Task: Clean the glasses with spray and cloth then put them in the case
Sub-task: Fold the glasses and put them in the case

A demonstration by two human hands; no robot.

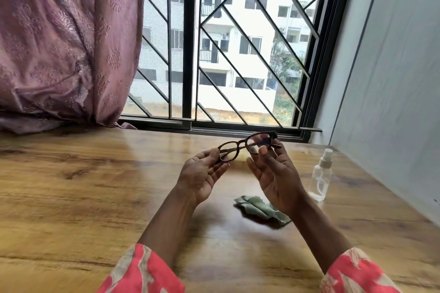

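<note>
Glasses (pixel 247 147) held up mid-frame, above the table.
Left hand (pixel 202 173) and right hand (pixel 273 173) each pinch 1 frame end; light, rigid, lenses smudge easily, so best held by the rims. Cloth (pixel 259 209) and spray bottle (pixel 320 176) lower right on glossy wood table (pixel 71 185); barred window (pixel 226 43) behind.

Wooden table (pixel 83 173) — barred window (pixel 226 43), mauve curtain (pixel 59 43).
</note>
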